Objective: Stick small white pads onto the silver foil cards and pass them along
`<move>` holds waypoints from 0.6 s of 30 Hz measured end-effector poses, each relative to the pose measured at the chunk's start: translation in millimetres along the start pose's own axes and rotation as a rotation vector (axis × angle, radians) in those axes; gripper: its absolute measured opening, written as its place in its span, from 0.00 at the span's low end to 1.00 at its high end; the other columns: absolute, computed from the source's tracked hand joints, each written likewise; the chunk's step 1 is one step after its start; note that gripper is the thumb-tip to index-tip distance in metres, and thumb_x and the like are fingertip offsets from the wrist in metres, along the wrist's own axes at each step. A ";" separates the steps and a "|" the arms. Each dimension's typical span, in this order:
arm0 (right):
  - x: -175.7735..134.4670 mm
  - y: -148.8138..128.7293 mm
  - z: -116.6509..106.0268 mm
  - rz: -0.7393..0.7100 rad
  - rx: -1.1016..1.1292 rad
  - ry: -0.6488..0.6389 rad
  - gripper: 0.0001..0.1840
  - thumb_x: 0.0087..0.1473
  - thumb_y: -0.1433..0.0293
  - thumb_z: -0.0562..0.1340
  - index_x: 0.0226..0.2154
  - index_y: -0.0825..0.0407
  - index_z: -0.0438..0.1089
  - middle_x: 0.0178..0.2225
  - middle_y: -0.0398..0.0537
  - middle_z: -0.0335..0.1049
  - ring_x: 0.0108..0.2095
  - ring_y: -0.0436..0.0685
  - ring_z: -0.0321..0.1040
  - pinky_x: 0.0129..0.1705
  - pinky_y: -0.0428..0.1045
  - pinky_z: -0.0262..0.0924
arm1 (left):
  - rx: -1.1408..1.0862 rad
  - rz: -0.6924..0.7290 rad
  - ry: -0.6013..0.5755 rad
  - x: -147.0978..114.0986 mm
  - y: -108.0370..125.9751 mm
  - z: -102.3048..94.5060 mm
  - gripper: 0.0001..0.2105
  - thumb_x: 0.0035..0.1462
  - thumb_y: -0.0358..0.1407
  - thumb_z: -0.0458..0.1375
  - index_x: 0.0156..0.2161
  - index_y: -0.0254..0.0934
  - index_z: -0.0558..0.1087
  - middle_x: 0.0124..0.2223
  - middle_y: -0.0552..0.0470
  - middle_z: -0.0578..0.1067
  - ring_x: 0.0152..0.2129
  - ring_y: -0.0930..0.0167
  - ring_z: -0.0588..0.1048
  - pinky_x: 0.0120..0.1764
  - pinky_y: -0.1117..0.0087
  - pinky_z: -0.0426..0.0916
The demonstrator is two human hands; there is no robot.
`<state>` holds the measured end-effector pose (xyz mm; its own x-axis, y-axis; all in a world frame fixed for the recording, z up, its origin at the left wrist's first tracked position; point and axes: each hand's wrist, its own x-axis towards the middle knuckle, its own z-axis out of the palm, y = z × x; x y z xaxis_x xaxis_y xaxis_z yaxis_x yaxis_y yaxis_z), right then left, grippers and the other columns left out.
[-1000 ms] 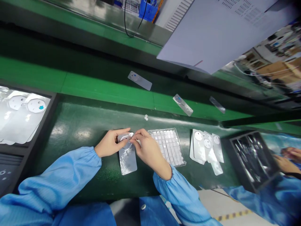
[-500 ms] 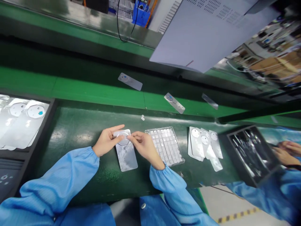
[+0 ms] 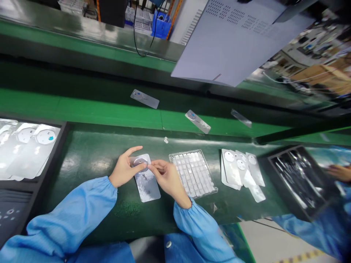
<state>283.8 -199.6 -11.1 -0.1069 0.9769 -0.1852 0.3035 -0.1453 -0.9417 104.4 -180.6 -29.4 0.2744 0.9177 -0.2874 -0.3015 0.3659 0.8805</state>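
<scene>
A silver phone back panel (image 3: 148,188) with a round camera ring near its top lies on the green bench in front of me. My left hand (image 3: 126,168) holds its upper left edge, thumb across the face beside the ring and index finger stretched out above. My right hand (image 3: 166,179) is closed in a pinch at the ring's right side; whatever is between those fingertips is too small to make out. Just right of that hand is a clear tray (image 3: 196,175) with rows of small whitish pieces.
Similar panels (image 3: 233,170) overlap on the bench at right, beside a dark box (image 3: 297,179) of shiny strips. More panels (image 3: 29,153) fill a black rack at left. Small white discs (image 3: 166,140) lie behind my hands. A co-worker's hand (image 3: 340,171) is at far right.
The whole view has shifted slightly. My hands stay at the ring, the right fingertips a little lower along its edge. The co-worker's hands have moved further out of view at right.
</scene>
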 end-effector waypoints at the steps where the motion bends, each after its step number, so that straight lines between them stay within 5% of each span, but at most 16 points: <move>1: -4.7 1.7 -0.9 -0.008 -0.009 0.008 0.22 0.62 0.50 0.63 0.44 0.52 0.75 0.29 0.49 0.78 0.31 0.59 0.77 0.31 0.50 0.70 | -0.011 -0.015 0.013 0.9 2.2 -2.1 0.43 0.44 0.36 0.75 0.65 0.32 0.65 0.31 0.52 0.81 0.27 0.71 0.78 0.34 0.73 0.73; 5: -35.5 17.3 1.2 -0.047 0.058 0.091 0.23 0.69 0.53 0.56 0.57 0.49 0.67 0.36 0.50 0.78 0.32 0.57 0.75 0.26 0.48 0.67 | -0.003 0.006 0.151 23.8 36.2 -39.7 0.45 0.45 0.34 0.76 0.67 0.32 0.62 0.37 0.47 0.82 0.30 0.69 0.81 0.39 0.69 0.76; 11: -69.8 42.2 28.1 -0.236 0.000 0.108 0.16 0.69 0.59 0.57 0.39 0.49 0.76 0.24 0.45 0.72 0.20 0.54 0.68 0.22 0.47 0.63 | 0.824 0.134 0.651 92.5 156.9 -123.8 0.45 0.58 0.26 0.68 0.70 0.17 0.45 0.57 0.28 0.75 0.52 0.57 0.77 0.53 0.63 0.72; 14: -68.4 43.1 32.0 -0.313 -0.065 0.125 0.15 0.69 0.61 0.57 0.38 0.49 0.77 0.24 0.45 0.72 0.20 0.53 0.67 0.22 0.47 0.61 | 1.019 0.196 0.683 134.0 184.2 -115.9 0.48 0.58 0.31 0.70 0.71 0.18 0.44 0.69 0.25 0.62 0.67 0.49 0.60 0.65 0.58 0.57; 18: -64.0 48.1 32.4 -0.352 -0.077 0.150 0.17 0.69 0.61 0.57 0.37 0.50 0.78 0.21 0.43 0.69 0.18 0.51 0.64 0.20 0.45 0.58 | 1.151 0.150 0.628 208.3 165.4 -55.8 0.52 0.52 0.36 0.74 0.72 0.23 0.49 0.67 0.25 0.64 0.67 0.46 0.59 0.69 0.49 0.44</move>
<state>274.6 -274.1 -53.7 -0.0791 0.9778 0.1942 0.3433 0.2096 -0.9155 60.7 79.7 35.3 -0.2552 0.9668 -0.0103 0.7376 0.2016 0.6444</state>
